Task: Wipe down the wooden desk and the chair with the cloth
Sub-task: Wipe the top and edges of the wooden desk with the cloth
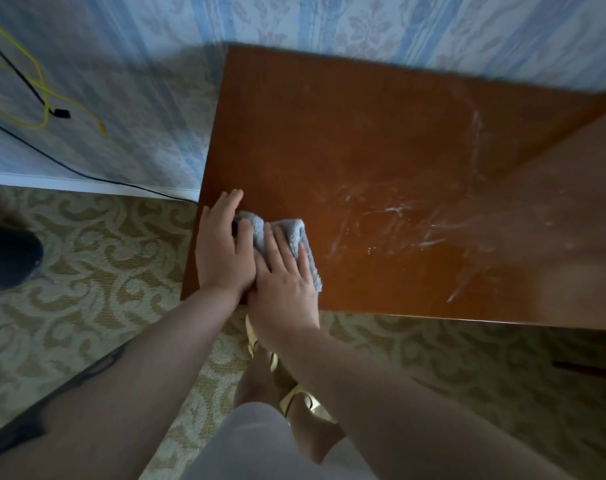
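A reddish-brown wooden desk [381, 150] fills the upper right, its top streaked with whitish smears toward the right. A grey-blue cloth [287, 233] lies near the desk's front left corner. My left hand [222, 251] lies flat with straight fingers on the cloth's left part and the desk edge. My right hand [287, 282] presses flat on the cloth beside it, its fingers spread, overlapping the left hand's edge. Most of the cloth is hidden under both hands. No chair is plainly in view.
Patterned beige carpet [97, 278] covers the floor. Blue floral wallpaper [139, 98] stands behind, with yellow and black cables [45, 98] hanging at the left. A dark round object [7, 254] sits on the carpet at far left. My feet in sandals [287, 393] stand below the desk edge.
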The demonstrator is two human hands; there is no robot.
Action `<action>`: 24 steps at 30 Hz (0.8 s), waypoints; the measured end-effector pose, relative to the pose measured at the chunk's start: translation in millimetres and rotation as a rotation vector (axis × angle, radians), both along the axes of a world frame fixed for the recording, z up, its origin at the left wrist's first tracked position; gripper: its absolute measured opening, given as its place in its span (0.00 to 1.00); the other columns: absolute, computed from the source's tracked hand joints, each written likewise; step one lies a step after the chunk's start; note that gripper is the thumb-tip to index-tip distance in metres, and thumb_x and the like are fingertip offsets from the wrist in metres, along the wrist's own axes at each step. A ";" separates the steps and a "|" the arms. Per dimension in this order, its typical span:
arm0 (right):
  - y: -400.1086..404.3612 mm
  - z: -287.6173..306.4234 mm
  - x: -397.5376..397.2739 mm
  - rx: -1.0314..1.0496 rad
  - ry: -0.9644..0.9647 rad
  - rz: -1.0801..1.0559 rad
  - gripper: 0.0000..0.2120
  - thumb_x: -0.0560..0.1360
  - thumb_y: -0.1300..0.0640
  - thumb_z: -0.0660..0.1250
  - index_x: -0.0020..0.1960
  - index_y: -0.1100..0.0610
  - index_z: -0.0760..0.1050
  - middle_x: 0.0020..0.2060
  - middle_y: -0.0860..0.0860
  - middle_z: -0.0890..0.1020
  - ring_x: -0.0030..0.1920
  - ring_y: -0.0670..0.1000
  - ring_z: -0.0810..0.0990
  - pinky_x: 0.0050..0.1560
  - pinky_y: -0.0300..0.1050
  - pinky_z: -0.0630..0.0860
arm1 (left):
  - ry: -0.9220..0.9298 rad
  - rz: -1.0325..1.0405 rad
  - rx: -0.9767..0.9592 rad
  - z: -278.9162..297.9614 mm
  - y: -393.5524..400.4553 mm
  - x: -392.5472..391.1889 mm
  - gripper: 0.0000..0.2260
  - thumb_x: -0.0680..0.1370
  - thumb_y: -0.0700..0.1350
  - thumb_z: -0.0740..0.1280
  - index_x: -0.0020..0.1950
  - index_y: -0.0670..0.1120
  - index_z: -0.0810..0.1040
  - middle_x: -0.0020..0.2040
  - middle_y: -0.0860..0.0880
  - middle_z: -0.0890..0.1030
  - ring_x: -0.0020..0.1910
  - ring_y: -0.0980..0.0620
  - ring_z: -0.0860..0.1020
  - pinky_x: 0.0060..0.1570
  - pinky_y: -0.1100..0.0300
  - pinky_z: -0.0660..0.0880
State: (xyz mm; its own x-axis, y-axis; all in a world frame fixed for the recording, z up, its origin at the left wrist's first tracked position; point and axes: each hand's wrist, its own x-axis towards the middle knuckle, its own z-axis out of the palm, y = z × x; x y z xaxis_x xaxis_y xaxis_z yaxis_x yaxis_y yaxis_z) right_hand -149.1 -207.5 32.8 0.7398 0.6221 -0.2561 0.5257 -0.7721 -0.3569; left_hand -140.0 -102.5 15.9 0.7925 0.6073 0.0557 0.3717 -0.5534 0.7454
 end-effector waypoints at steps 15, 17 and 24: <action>-102.0 -8.2 31.1 -0.091 -0.170 0.385 0.27 0.81 0.46 0.50 0.78 0.45 0.48 0.78 0.48 0.46 0.78 0.49 0.40 0.75 0.52 0.35 | 0.139 0.064 0.198 -9.5 -26.3 9.1 0.20 0.81 0.42 0.55 0.73 0.46 0.69 0.75 0.48 0.66 0.77 0.51 0.57 0.76 0.55 0.48; -118.4 -5.8 64.5 -0.127 -0.174 0.390 0.28 0.81 0.44 0.48 0.78 0.42 0.41 0.79 0.47 0.44 0.77 0.47 0.38 0.75 0.51 0.34 | 0.180 0.068 0.239 -10.9 -27.4 11.2 0.20 0.82 0.44 0.55 0.74 0.47 0.68 0.76 0.48 0.64 0.77 0.51 0.56 0.76 0.55 0.47; -65.2 -13.5 13.8 -0.038 -0.144 0.074 0.25 0.82 0.48 0.50 0.78 0.48 0.55 0.79 0.50 0.49 0.78 0.49 0.41 0.76 0.52 0.36 | 0.229 0.061 0.267 -11.6 -25.9 14.4 0.20 0.82 0.43 0.54 0.74 0.47 0.67 0.77 0.49 0.63 0.77 0.51 0.55 0.76 0.53 0.48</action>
